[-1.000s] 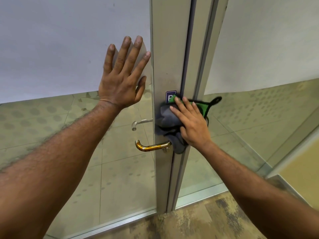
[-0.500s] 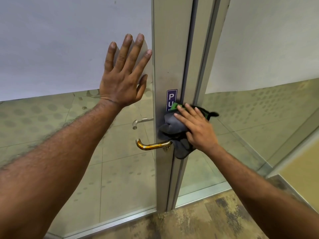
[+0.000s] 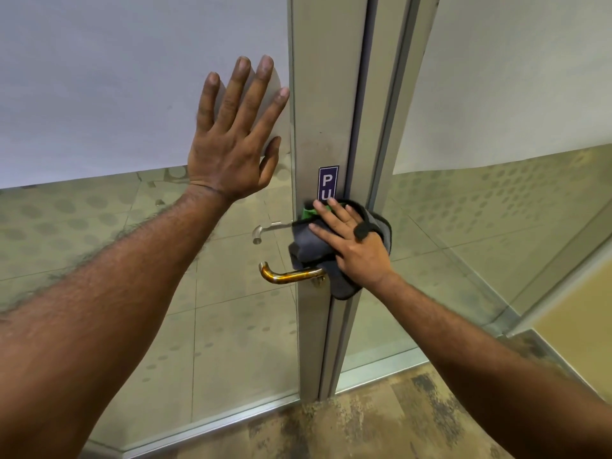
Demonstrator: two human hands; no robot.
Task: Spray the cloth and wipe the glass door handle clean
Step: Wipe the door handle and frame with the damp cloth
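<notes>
Frosted glass (image 3: pixel 116 94) fills the upper left of the frame, and the left hand (image 3: pixel 231 140) is laid flat on it, fingers spread wide. At centre, a crumpled grey cloth (image 3: pixel 309 251) is pressed against the brushed metal door post (image 3: pixel 326 94) by the straight fingers of the right hand (image 3: pixel 356 253), covering the root of the curved brass handle (image 3: pixel 286 276). A purple sign (image 3: pixel 328 180) is partly hidden above.

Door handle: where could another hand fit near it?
Free: the glass below the gold handle, down to the bottom rail; the frame above the sticker. Crowded: between sticker and handle, where the right hand presses the cloth. The left hand covers the glass higher up.
</notes>
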